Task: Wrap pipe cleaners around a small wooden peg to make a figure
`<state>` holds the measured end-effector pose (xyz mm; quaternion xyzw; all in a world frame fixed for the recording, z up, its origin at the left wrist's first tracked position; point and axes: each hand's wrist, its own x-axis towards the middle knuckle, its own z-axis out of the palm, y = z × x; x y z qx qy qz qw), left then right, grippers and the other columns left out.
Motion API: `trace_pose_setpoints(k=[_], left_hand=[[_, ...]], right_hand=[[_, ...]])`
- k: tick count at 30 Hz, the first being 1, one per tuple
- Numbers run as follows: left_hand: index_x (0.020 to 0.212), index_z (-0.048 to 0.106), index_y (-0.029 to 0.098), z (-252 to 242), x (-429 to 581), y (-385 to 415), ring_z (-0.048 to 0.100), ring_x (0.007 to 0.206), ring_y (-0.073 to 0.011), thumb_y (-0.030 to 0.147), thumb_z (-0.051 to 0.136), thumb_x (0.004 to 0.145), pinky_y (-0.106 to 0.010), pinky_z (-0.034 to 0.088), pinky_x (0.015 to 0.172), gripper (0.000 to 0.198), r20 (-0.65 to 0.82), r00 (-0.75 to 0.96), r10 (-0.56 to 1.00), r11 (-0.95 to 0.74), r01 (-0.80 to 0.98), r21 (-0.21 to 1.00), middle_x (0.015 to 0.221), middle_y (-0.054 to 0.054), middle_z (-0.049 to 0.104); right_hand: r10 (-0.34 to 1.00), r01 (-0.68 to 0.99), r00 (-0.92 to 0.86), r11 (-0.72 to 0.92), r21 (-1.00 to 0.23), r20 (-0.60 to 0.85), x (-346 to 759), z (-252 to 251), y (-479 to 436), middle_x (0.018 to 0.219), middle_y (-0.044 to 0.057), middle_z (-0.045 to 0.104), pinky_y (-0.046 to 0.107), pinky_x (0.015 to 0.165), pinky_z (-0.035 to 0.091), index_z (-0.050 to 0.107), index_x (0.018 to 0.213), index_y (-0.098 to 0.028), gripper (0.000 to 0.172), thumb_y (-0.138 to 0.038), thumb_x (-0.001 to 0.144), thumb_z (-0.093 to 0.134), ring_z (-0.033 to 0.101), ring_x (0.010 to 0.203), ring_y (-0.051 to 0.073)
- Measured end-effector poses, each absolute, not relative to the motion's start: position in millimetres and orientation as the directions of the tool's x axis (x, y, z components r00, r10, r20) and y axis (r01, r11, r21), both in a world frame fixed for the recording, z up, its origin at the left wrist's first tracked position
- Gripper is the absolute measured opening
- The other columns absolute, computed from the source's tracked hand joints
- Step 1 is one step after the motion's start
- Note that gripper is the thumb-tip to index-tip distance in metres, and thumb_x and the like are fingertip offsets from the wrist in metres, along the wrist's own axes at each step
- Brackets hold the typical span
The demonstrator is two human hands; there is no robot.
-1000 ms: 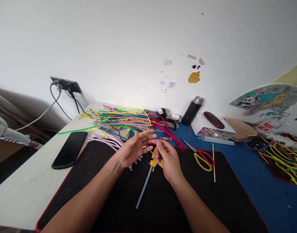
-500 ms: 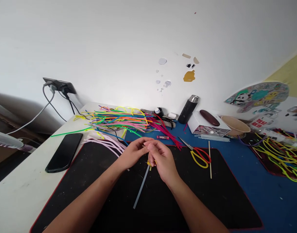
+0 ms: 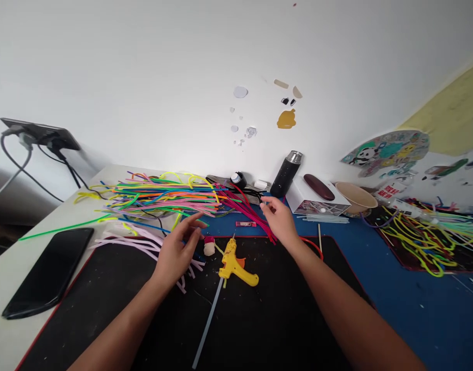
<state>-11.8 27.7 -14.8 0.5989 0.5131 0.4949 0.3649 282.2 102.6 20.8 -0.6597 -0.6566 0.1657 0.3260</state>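
My left hand (image 3: 178,251) hovers at the mat's back edge with fingers spread and nothing in them. Just right of its fingertips is a small cream piece with a red top (image 3: 209,247). A yellow glue gun (image 3: 233,265) with an orange trigger lies mid-mat, a long translucent glue stick (image 3: 208,324) running out of its back. My right hand (image 3: 278,219) is stretched out above the ends of the red pipe cleaners (image 3: 255,214), thumb and finger a little apart, with nothing visible between them. My right forearm hides most of the scissors (image 3: 315,247); a red handle shows.
Colourful pipe cleaners (image 3: 162,193) pile up at the back left, pale lilac ones (image 3: 139,245) before them. A phone (image 3: 50,270) lies left. Along the wall are a black flask (image 3: 286,175), a white box (image 3: 317,198) and a bowl (image 3: 356,198). More pipe cleaners (image 3: 418,239) lie right.
My hands were together over the glue gun; now they are apart, left hand moved left, right hand forward and right. The glue gun and the cream-and-red piece are now uncovered. The view has shifted.
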Motion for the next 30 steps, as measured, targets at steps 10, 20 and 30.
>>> trace_pose_setpoints(k=[10, 20, 30], left_hand=[[0.137, 0.063, 0.025, -15.0, -11.8, 27.6, 0.069, 0.077, -0.0173, 0.039, 0.056, 0.103, -0.032, 0.056, 0.079, 0.038, 0.186, -0.023, 0.982, -0.175, 0.237, 0.956, 0.104, -0.004, 0.073], [0.135, 0.065, 0.024, -17.1, -10.5, 28.1, 0.069, 0.079, -0.0179, 0.042, 0.055, 0.103, -0.033, 0.057, 0.081, 0.037, 0.165, -0.001, 0.986, -0.161, 0.234, 0.959, 0.102, -0.004, 0.073], [0.129, 0.068, 0.022, -15.5, -9.7, 24.2, 0.068, 0.075, -0.0187, 0.045, 0.060, 0.100, -0.034, 0.057, 0.079, 0.038, 0.178, -0.022, 0.984, -0.172, 0.161, 0.972, 0.098, -0.005, 0.074]], right_hand=[[0.989, 0.968, 0.066, -0.032, -0.248, 0.130, 308.1, 7.9, 162.6, 0.108, 0.014, 0.081, 0.034, 0.077, 0.048, 0.070, 0.139, -0.019, 0.040, -0.027, 0.101, 0.060, 0.073, 0.096, 0.031], [0.994, 0.993, 0.031, -0.019, -0.118, 0.102, 315.7, 22.7, 160.8, 0.094, 0.010, 0.082, 0.031, 0.066, 0.038, 0.082, 0.108, -0.024, 0.032, -0.037, 0.106, 0.052, 0.072, 0.086, 0.027], [0.972, 0.976, 0.129, -0.089, -0.197, 0.198, 371.4, 55.2, 107.8, 0.070, 0.008, 0.074, 0.032, 0.058, 0.032, 0.080, 0.092, -0.022, 0.035, -0.042, 0.101, 0.053, 0.063, 0.066, 0.025]])
